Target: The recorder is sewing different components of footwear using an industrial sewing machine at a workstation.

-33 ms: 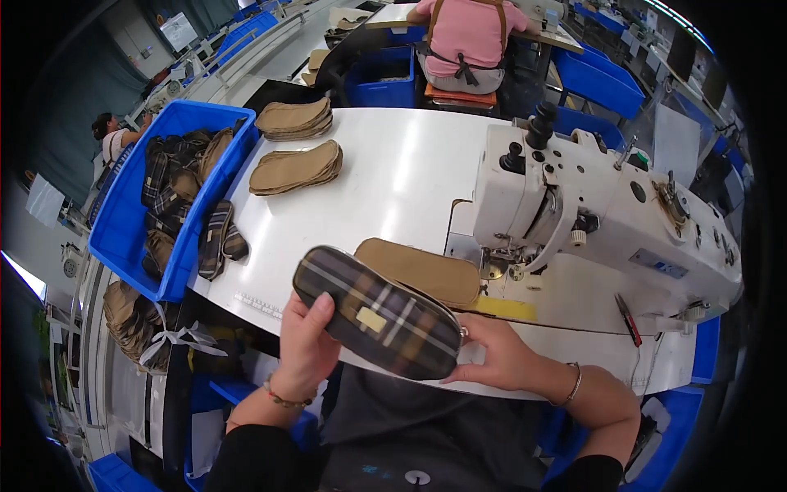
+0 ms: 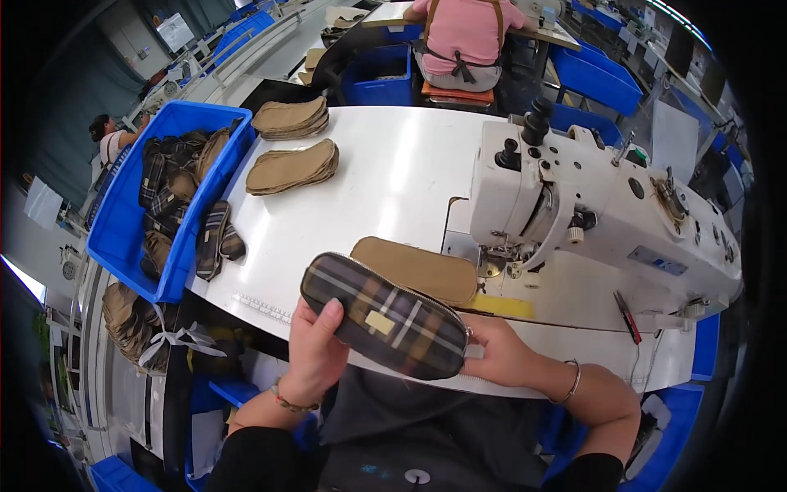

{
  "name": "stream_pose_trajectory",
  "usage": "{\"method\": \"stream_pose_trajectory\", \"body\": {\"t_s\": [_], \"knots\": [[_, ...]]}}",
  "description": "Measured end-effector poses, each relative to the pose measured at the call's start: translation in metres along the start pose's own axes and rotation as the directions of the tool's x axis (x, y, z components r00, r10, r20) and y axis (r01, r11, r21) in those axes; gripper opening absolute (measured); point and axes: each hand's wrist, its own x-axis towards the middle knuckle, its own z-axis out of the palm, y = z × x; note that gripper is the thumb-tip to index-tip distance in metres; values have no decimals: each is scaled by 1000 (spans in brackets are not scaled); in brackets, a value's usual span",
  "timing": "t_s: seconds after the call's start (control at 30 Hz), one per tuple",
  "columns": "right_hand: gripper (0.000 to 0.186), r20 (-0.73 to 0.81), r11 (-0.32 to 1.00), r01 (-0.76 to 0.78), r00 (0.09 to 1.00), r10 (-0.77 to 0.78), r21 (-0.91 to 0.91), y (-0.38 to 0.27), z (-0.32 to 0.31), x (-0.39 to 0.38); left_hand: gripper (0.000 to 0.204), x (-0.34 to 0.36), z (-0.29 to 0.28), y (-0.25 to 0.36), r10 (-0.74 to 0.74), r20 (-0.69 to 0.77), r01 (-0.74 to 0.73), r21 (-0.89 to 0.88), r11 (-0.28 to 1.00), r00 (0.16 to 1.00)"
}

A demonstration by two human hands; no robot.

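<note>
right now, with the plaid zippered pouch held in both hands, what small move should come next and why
I'd probably turn the plaid zippered pouch over to check its back: the left hand and right hand hold its two ends, and the side with the pale yellow patch is the one showing.

Your oblong dark plaid cloth pouch [image 2: 414,338] looks matt and woven, its small pale-yellow rectangular label [image 2: 379,322] smooth. The rounded tan fabric panel [image 2: 426,266] is matt, the white tabletop [image 2: 377,180] glossy, the blue rectangular plastic bin [image 2: 123,261] smooth, and your thin silver bangle [image 2: 577,377] shiny metal.
</note>
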Motion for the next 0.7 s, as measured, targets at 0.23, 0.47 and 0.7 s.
{"method": "stream_pose_trajectory", "body": {"t_s": [0.23, 0.47, 0.7], "knots": [[34, 106, 751, -70, 994, -1, 656, 9, -22, -2, 38, -10, -21, -27, -12, -62, 17, 89, 996, 998], [42, 27, 655, -65, 997, 68, 753, 7, -23, 2, 81, -26, -47, -13, -325, 236, 246, 310, 918, 916], [27, 196, 717, -235, 971, 138, 656, 9, -21, -2, 68, -18, -22, -10, -669, 515, 532, 410, 741, 535]]}}
